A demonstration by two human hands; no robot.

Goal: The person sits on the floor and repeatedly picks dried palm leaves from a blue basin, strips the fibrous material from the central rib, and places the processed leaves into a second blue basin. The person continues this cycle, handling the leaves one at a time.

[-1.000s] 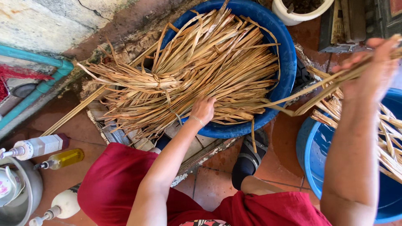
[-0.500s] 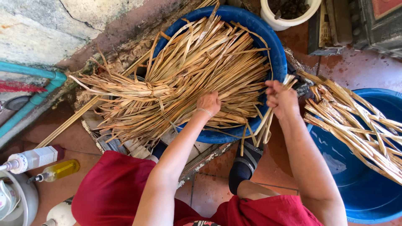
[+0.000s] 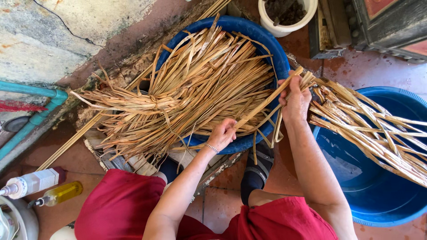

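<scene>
A big heap of dry tan leaf strips (image 3: 187,95) lies across a blue basin (image 3: 249,31) in front of me. My left hand (image 3: 221,134) pinches the near end of one long strip (image 3: 262,104) at the basin's front rim. My right hand (image 3: 295,101) grips the same strip higher up, together with a few loose strips that hang below it. A second bundle of strips (image 3: 369,129) lies across another blue basin (image 3: 378,195) on the right, just beyond my right hand.
A white pot (image 3: 287,18) of dark material stands behind the basin. A teal pipe (image 3: 31,122) runs along the wall at left. A white bottle (image 3: 33,182) and a yellow oil bottle (image 3: 62,193) lie at lower left. Dark wooden furniture (image 3: 382,26) sits at upper right.
My right hand came from the right basin to the left basin's edge with strips. My left hand slid right along the front rim and took the end of a long strip.
</scene>
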